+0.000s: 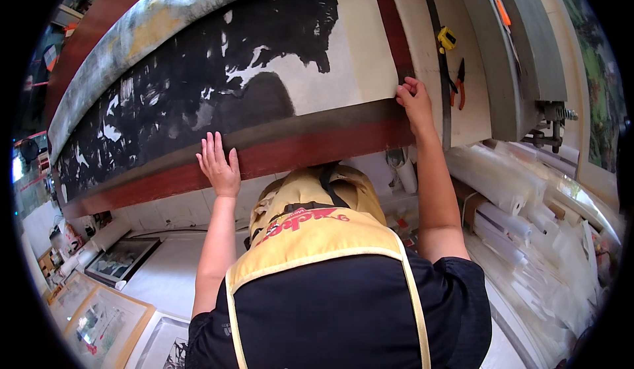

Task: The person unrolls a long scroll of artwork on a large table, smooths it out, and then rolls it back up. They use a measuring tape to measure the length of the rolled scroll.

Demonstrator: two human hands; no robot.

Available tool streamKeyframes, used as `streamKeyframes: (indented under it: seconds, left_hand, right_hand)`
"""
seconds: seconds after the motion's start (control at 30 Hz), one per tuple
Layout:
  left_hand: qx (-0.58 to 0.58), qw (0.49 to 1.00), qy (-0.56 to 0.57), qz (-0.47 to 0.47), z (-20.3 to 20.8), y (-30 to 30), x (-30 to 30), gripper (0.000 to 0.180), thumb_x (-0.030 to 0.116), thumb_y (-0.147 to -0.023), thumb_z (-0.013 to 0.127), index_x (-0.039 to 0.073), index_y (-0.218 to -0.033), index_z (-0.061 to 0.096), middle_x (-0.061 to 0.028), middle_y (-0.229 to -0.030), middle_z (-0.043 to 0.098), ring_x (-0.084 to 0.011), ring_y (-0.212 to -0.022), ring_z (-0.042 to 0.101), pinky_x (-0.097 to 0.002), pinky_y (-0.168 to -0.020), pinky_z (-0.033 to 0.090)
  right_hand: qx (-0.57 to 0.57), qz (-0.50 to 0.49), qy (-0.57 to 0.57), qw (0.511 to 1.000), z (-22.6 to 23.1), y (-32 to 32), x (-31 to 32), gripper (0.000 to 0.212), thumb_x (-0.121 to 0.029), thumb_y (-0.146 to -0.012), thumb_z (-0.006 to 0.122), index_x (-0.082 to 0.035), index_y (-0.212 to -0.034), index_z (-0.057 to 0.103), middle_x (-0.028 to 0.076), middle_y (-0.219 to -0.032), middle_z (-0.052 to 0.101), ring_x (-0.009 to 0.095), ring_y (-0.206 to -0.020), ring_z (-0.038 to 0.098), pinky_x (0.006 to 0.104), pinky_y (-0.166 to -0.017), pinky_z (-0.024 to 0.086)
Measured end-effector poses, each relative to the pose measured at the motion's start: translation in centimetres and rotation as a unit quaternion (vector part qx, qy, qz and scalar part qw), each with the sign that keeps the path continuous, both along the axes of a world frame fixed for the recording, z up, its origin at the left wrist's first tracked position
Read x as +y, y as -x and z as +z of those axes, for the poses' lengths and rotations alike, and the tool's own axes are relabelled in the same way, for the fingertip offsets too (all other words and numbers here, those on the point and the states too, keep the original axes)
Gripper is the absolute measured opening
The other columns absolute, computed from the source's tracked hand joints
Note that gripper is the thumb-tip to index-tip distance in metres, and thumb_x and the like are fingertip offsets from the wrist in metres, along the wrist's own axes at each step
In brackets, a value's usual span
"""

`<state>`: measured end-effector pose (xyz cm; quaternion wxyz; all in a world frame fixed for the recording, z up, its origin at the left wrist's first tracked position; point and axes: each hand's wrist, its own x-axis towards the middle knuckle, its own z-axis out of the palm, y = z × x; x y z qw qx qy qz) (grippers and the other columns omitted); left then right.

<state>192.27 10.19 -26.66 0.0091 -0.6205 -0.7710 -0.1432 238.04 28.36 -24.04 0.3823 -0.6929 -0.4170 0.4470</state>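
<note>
Conceivably, the ink painting (264, 32) could be creased if its corner (392, 93), seemingly pinched by the right hand (416, 103), is tugged unevenly against the loosely spread left hand (220, 169).

1 yellow tape measure (447, 37) lies near 1 pair of orange-handled pliers (459, 83), with pale rolls (492, 181) piled at right.

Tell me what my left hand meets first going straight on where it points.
The left hand would likely meet the black-inked sheet first: its near edge lies just ahead, though whether they touch is unclear.
</note>
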Motion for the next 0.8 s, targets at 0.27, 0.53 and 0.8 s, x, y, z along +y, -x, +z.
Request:
streamKeyframes:
  seconds: [0.27, 0.53, 0.8]
  left_hand:
    - [-0.015, 0.999, -0.038, -0.007, 0.3, -0.1, -0.3, 0.058, 0.033, -0.097, 0.055, 0.01, -0.149, 0.041, -0.0123, -0.154, 0.04, -0.0309, -0.144, 0.034, -0.052, -0.119, 0.018]
    - [-0.186, 0.971, -0.141, 0.044, 1.2, 1.1, -1.7, 0.053, 0.025, -0.099, 0.054, 0.002, -0.145, 0.043, -0.0185, -0.152, 0.04, -0.036, -0.141, 0.035, -0.0459, -0.117, 0.027]
    - [-0.386, 0.866, -0.262, 0.181, 5.5, 10.5, -3.6, 0.043, 0.023, -0.103, 0.053, 0.002, -0.14, 0.047, -0.0156, -0.144, 0.045, -0.028, -0.134, 0.044, -0.0392, -0.108, 0.04]
  right_hand:
    - [0.189, 0.059, 0.071, 0.978, 3.3, 0.9, 1.5, 0.022, -0.027, -0.091, 0.071, -0.01, -0.103, 0.065, -0.008, -0.08, 0.058, 0.001, -0.064, 0.044, 0.0183, -0.056, 0.035]
    - [-0.122, 0.166, 0.043, 0.978, 2.3, -0.4, 2.1, 0.03, -0.033, -0.089, 0.069, -0.004, -0.093, 0.064, 0.001, -0.077, 0.061, 0.01, -0.066, 0.048, 0.0299, -0.061, 0.041]
    - [-0.509, 0.193, -0.201, 0.814, 4.1, 7.3, 4.1, 0.049, -0.015, -0.084, 0.073, -0.004, -0.127, 0.054, 0.02, -0.12, 0.057, 0.04, -0.115, 0.053, 0.0463, -0.099, 0.043]
